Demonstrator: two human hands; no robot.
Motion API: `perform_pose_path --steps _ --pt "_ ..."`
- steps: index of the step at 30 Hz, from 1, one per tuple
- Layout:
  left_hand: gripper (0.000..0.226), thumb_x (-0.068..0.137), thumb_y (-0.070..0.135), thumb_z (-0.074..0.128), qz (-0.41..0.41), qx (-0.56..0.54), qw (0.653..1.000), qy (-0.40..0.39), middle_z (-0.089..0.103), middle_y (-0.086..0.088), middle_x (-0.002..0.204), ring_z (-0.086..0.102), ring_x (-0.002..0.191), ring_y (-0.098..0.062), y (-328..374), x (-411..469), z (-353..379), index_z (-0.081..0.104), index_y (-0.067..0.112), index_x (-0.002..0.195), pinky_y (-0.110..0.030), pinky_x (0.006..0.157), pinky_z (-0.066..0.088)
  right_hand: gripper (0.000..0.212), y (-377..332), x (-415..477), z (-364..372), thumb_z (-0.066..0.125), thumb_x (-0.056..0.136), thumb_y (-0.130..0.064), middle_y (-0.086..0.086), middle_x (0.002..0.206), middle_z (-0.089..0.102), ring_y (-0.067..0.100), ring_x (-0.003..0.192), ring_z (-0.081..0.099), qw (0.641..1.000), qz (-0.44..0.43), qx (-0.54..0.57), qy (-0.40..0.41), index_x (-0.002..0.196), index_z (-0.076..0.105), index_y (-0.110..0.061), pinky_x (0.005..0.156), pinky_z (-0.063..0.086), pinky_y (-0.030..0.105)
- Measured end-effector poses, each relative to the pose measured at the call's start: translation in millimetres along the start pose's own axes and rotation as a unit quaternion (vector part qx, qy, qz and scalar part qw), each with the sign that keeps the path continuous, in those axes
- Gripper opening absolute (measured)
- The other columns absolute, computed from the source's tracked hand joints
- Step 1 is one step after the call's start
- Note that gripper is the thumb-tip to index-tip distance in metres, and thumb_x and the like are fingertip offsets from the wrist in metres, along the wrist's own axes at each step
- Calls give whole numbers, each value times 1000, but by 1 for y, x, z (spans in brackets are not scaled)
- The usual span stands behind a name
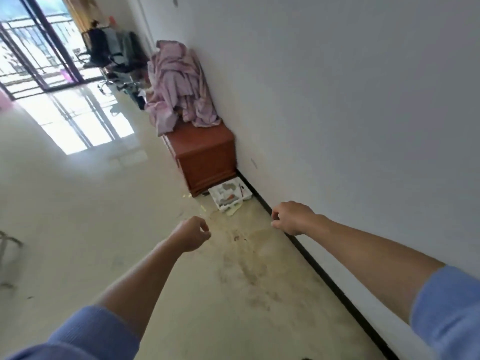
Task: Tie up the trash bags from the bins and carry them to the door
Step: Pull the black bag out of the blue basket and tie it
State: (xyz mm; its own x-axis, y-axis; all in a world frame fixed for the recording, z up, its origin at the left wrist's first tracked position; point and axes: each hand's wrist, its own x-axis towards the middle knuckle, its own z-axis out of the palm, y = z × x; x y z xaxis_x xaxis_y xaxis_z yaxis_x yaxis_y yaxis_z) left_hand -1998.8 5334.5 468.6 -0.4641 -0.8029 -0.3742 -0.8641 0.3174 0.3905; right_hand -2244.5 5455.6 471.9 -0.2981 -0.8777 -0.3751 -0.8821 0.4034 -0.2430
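Note:
No trash bag or bin shows in the head view. Both my arms reach forward over a pale tiled floor, blue sleeves pushed up to the elbows. My left hand (191, 236) hangs above the floor with its fingers loosely curled and nothing in it. My right hand (292, 216) is out near the dark skirting board along the white wall, fingers loosely curled too, holding nothing.
A red-brown wooden chest (207, 154) stands against the wall ahead, piled with pink cloth (179, 87). A white tray of small items (230, 194) lies on the floor beside it. Office chairs (109, 51) and a glass balcony door (33, 42) are further back. A stool leg (6, 242) shows at the left edge.

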Motion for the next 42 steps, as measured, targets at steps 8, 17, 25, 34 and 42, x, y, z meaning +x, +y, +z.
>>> perform_pose_path --steps 8,17,25,34,42 --pt "23 88 22 62 -128 -65 988 61 69 -18 105 65 92 -32 -109 107 -85 68 6 104 -27 73 46 32 -125 206 -34 53 94 -37 5 122 64 26 104 62 984 -128 -110 -60 117 65 -18 90 52 38" --pt "19 87 30 61 -264 -139 946 126 69 -9 93 63 78 -23 -212 189 -200 68 17 99 -23 68 46 29 -300 410 -108 57 90 -41 2 118 63 24 101 62 950 -258 -168 -55 112 62 -22 76 48 31" --pt "23 88 29 61 -355 -154 911 142 70 -10 106 65 96 -24 -368 258 -274 70 14 103 -24 76 46 34 -498 552 -95 57 91 -43 3 127 60 25 111 59 911 -364 -189 -52 121 60 -27 84 44 31" --pt "20 86 30 62 -337 -154 914 164 72 -8 97 59 74 -18 -531 396 -441 70 16 99 -21 69 42 35 -685 722 -149 58 88 -44 1 127 62 24 113 59 932 -327 -154 -12 120 62 -30 80 41 30" --pt "20 86 30 62 -306 -150 928 154 71 -7 103 64 90 -21 -644 545 -564 70 17 100 -22 75 44 37 -805 888 -179 57 90 -42 1 129 61 22 113 59 945 -287 -157 -18 124 60 -27 82 44 30"
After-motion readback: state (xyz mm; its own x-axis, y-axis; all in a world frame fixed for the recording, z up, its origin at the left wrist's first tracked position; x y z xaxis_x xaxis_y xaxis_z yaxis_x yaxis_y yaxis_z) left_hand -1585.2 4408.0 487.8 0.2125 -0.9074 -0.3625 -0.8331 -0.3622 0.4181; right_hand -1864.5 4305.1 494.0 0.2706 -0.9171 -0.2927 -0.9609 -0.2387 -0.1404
